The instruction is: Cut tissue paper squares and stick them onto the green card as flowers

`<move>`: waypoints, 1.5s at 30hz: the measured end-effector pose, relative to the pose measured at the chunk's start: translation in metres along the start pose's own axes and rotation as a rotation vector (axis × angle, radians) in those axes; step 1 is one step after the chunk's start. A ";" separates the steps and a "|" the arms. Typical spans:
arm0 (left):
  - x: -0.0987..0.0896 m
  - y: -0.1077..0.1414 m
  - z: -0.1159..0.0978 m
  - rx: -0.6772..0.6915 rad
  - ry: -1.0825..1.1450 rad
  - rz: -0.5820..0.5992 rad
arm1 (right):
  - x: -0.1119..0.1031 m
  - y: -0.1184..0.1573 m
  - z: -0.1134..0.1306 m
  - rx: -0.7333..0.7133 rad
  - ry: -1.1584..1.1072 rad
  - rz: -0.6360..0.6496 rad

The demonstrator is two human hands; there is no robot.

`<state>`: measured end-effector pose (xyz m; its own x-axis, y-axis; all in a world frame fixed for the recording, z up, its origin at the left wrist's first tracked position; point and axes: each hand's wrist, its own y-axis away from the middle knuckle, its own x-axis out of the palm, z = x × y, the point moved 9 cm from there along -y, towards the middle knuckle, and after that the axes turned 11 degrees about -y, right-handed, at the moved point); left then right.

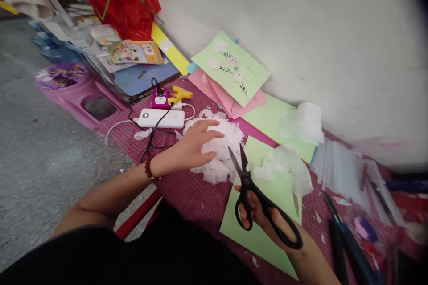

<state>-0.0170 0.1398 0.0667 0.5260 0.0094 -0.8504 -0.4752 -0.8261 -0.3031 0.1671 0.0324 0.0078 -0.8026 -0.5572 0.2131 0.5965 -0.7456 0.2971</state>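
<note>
My left hand (197, 144), with a beaded bracelet at its wrist, reaches over a heap of white paper scraps (222, 167), its fingers spread. Whether its fingertips touch the scraps is hard to tell. In my right hand (259, 211) are black-handled scissors (245, 180), fingers through the loops and blades apart, pointing up toward the heap. Below the scissors lies a light green sheet (240, 227). Thin white crumpled paper (290, 169) rests on the sheet's upper right part, and a pencil (296, 204) is beside it.
Green card with painted flowers (230, 64) lies on pink sheets by the wall. A white power bank (162, 118), yellow glue gun (180, 94), purple socket (160, 99) and cables are at the left. A utility knife (347, 240) lies right; a pink stool (76, 98) stands left.
</note>
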 end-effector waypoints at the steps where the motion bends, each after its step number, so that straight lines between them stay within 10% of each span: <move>1: 0.005 -0.001 -0.010 0.041 0.025 0.047 | 0.001 0.004 0.001 -0.013 0.006 0.021; 7: 0.024 -0.031 -0.045 0.084 0.085 0.153 | -0.015 0.057 -0.024 0.014 0.102 -0.001; 14: 0.110 -0.079 -0.087 0.151 0.063 0.541 | -0.029 0.128 -0.064 0.034 -0.059 -0.272; 26: 0.198 -0.132 -0.095 0.064 -0.100 0.572 | -0.041 0.139 -0.062 -0.096 -0.140 -0.442; 34: 0.195 -0.131 -0.119 0.173 0.019 0.598 | -0.050 0.132 -0.065 -0.156 -0.170 -0.381; 45: 0.123 -0.080 -0.121 -0.215 0.928 0.717 | -0.075 0.121 -0.059 -0.196 -0.101 -0.625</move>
<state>0.1710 0.1387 0.0377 0.5403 -0.8308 -0.1337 -0.7875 -0.5552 0.2674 0.3005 -0.0374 -0.0267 -0.9889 0.0317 0.1450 0.0011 -0.9754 0.2205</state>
